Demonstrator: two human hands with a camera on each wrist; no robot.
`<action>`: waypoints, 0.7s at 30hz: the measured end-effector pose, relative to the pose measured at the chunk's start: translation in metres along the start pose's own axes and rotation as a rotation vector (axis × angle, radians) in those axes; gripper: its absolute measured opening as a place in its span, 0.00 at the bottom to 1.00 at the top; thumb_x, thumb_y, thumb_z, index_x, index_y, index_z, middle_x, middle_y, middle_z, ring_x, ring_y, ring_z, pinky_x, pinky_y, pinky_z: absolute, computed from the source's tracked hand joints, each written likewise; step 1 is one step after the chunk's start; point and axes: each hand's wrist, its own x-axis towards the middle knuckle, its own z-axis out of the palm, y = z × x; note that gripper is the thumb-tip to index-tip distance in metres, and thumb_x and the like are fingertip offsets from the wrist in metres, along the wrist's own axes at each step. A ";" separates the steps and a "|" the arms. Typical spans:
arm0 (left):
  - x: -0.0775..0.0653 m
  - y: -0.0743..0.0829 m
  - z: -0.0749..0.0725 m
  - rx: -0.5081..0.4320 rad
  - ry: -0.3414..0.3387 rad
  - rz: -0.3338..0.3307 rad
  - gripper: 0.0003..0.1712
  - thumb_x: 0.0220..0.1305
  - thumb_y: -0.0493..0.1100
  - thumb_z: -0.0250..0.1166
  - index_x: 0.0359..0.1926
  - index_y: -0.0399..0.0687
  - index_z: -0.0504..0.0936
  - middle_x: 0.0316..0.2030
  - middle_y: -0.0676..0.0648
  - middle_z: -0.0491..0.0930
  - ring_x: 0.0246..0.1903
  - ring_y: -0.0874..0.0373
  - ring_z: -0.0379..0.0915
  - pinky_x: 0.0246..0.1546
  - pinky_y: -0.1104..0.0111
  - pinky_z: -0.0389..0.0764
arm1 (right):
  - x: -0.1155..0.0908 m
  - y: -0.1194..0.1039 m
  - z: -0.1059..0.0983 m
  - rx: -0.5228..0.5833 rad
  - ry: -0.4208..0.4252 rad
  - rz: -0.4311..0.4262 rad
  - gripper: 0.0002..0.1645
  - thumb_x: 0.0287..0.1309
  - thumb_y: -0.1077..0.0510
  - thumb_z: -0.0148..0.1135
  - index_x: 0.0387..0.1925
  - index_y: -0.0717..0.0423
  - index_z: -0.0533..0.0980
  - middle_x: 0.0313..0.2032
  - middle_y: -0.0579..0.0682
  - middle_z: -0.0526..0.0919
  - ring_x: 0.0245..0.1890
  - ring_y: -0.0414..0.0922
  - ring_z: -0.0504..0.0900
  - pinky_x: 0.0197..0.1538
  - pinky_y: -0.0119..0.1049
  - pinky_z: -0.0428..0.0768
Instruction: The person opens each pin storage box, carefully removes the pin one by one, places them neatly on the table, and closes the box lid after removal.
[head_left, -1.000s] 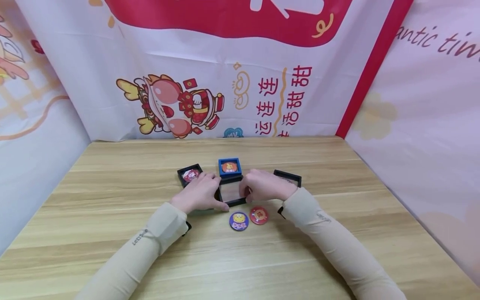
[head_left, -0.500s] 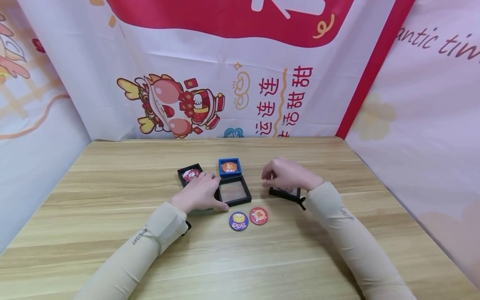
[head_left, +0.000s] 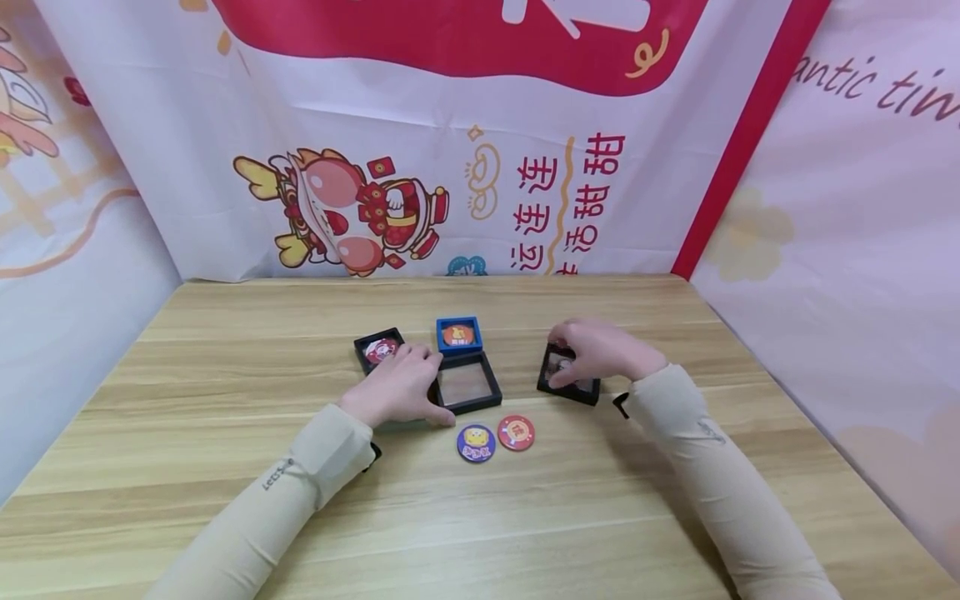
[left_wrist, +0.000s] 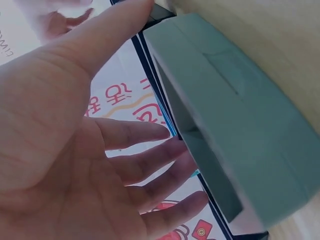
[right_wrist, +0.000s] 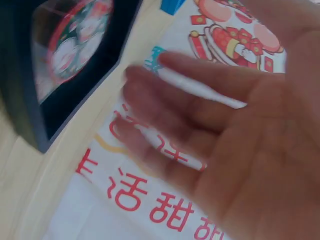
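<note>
My left hand [head_left: 399, 385] lies over a pale green box [left_wrist: 250, 110], its fingers loosely extended along the box's far edge. Its thumb is by the near left corner of a black frame [head_left: 476, 407] with a clear middle and no badge inside. The green box, open at one side, is mostly hidden under the hand in the head view. On the right, my right hand [head_left: 598, 350] is over another black frame [head_left: 558, 395] holding a round badge [right_wrist: 82, 42], fingers spread toward its far edge. In the right wrist view its relaxed fingers appear apart from that frame.
Behind the middle frame sits a blue frame [head_left: 458, 320] with an orange badge. A black frame [head_left: 367, 342] with a red badge is at the left. A purple badge [head_left: 476, 442] and a red badge [head_left: 516, 432] lie in front. A printed cloth [head_left: 420, 100] hangs behind the table.
My right hand has left the middle black frame and moved right, over the right-hand frame, which now lies turned a little differently. My left hand has stayed in place.
</note>
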 end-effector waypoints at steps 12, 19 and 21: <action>-0.001 0.019 -0.006 0.004 0.016 0.023 0.60 0.52 0.72 0.68 0.71 0.33 0.62 0.66 0.33 0.63 0.65 0.39 0.58 0.63 0.45 0.61 | -0.001 0.008 0.017 -0.028 -0.219 0.211 0.76 0.40 0.43 0.81 0.74 0.69 0.42 0.70 0.68 0.58 0.68 0.60 0.60 0.68 0.51 0.59; 0.016 0.032 -0.009 0.010 -0.008 0.066 0.58 0.53 0.69 0.69 0.71 0.35 0.61 0.69 0.34 0.60 0.68 0.38 0.54 0.64 0.45 0.59 | 0.007 -0.001 0.024 0.012 -0.157 0.073 0.75 0.38 0.44 0.82 0.76 0.63 0.43 0.70 0.64 0.61 0.66 0.56 0.64 0.67 0.48 0.61; 0.024 0.034 -0.009 0.031 -0.006 0.093 0.57 0.52 0.68 0.71 0.70 0.35 0.64 0.68 0.34 0.61 0.67 0.39 0.55 0.64 0.45 0.60 | 0.008 -0.005 0.025 0.009 -0.142 0.042 0.75 0.37 0.44 0.83 0.76 0.62 0.44 0.69 0.62 0.62 0.66 0.55 0.65 0.67 0.47 0.62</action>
